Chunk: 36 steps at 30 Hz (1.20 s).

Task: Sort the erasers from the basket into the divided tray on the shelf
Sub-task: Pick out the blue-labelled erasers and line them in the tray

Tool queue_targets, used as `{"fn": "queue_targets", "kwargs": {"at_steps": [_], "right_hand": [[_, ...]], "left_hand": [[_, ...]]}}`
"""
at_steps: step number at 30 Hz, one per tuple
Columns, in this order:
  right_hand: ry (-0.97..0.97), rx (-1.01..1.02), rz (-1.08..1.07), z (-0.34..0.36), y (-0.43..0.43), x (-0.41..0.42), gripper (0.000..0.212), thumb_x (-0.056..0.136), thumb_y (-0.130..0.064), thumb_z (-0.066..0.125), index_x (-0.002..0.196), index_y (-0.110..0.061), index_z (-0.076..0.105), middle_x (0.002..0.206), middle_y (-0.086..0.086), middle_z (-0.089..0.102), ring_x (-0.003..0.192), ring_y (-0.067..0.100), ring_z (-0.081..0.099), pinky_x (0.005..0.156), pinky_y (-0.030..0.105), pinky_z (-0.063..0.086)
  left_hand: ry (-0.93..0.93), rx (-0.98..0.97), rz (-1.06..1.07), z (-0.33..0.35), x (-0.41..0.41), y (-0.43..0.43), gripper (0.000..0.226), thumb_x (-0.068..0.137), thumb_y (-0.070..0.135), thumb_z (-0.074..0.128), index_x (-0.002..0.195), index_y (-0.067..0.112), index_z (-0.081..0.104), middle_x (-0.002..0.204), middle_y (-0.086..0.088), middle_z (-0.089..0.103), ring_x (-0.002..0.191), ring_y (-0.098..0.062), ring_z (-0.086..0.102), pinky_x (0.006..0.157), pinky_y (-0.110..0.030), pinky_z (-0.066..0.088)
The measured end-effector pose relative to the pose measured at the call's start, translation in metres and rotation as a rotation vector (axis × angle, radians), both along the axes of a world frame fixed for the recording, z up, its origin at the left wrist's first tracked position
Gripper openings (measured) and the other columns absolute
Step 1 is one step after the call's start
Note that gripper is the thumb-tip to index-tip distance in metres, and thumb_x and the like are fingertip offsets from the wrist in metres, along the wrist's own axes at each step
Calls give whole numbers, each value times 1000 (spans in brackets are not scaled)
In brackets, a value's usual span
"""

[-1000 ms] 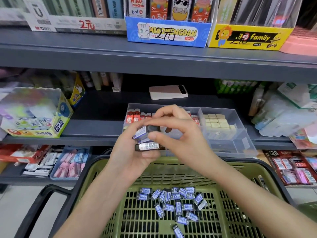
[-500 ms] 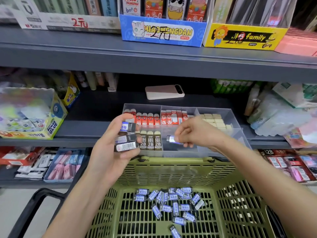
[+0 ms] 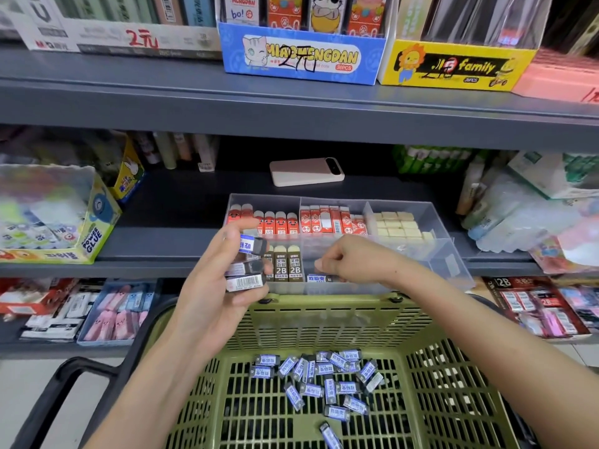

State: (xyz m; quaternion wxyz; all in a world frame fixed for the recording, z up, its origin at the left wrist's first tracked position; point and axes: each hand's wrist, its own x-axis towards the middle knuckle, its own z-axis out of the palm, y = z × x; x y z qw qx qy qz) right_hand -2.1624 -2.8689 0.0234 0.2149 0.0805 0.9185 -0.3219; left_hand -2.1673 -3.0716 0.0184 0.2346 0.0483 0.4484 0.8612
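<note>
The shelf [image 3: 155,244] carries the clear tray [image 3: 453,264], and the green basket [image 3: 324,306] sits just below its front edge. In the tray I see red erasers [image 3: 275,222] rear left, red-and-white ones [image 3: 327,220] rear middle, cream blocks [image 3: 398,223] rear right, and upright 2B erasers [image 3: 288,264] front left. The front right section looks bare. The basket floor holds a loose heap of blue-labelled erasers [image 3: 324,377]. My left hand [image 3: 210,296] grips a stack [image 3: 246,264] of about three of them, in front of the tray's left end. My right hand [image 3: 356,260], the nearer one to the slot, pinches one eraser [image 3: 319,278] low in the front middle section, just right of the 2B row. Its long axis runs left to right along the front wall. I judge it needs only lowering and letting go.
</note>
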Motion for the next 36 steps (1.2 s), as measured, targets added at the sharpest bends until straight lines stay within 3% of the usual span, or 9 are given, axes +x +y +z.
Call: {"fn": "queue_targets", "kwargs": {"at_steps": [4,7,9,12,20,26,29,33,36], "right_hand": [[41,7,-16,2,0,3,43,97,-26,47,57,-10,48,74,21,59,71,29,59,78,35,49],[305,-10,-71,12,-6,9,43,97,-28,48,68,2,57,84,24,66,78,30,64,80,40,47],[424,-303,-107,22,-18,16,29,92,-29,57,72,-9,66,71,8,66,58,11,59,59,27,49],[425,-574,-92,31,-40,26,5,84,-21,68,81,-17,70,71,-5,66,54,0,54,53,20,49],[454,-664,-238,33,-48,30,10,90,-20,59,81,-20,63,78,1,62,66,8,55,57,25,48],[694,-573,-89,27,-47,39,19,80,-16,72,95,-27,69,83,1,58,70,2,51,64,24,41],[657,-702,-100,24,-46,38,23,79,-14,71,101,-19,69,98,-3,60,73,0,58,71,19,44],[576,-928,-217,24,-36,29,20,84,-20,63,101,-11,59,96,5,69,83,16,67,79,31,55],[465,-952,-312,32,-8,19,11,83,-19,63,90,-12,58,81,10,69,74,23,69,65,25,56]], "left_hand": [[36,-28,-8,0,2,2,25,87,37,50,96,24,70,80,0,64,61,-10,56,32,-14,29],[53,-43,-20,0,3,2,24,85,39,53,95,24,68,80,0,64,61,-10,56,33,-14,28],[60,-55,-20,0,4,2,26,82,41,56,97,23,68,80,-1,63,60,-10,56,33,-14,28],[72,-94,3,0,6,4,26,76,43,60,93,26,69,80,1,61,59,-9,53,34,-14,27],[175,-259,-4,2,12,7,32,72,49,61,93,27,70,73,2,60,54,-11,58,33,-12,22],[-124,-79,-213,4,12,8,44,69,53,60,97,21,71,69,0,56,49,-10,52,27,-10,22],[-199,0,-343,6,14,9,44,73,52,56,102,21,69,67,0,55,48,-8,51,27,-9,22],[-222,47,-339,7,13,9,33,73,49,56,83,22,71,66,-1,55,47,-8,51,26,-9,22],[-247,82,-274,7,7,3,35,77,49,50,81,20,69,67,-1,54,46,-8,51,26,-9,21]]}}
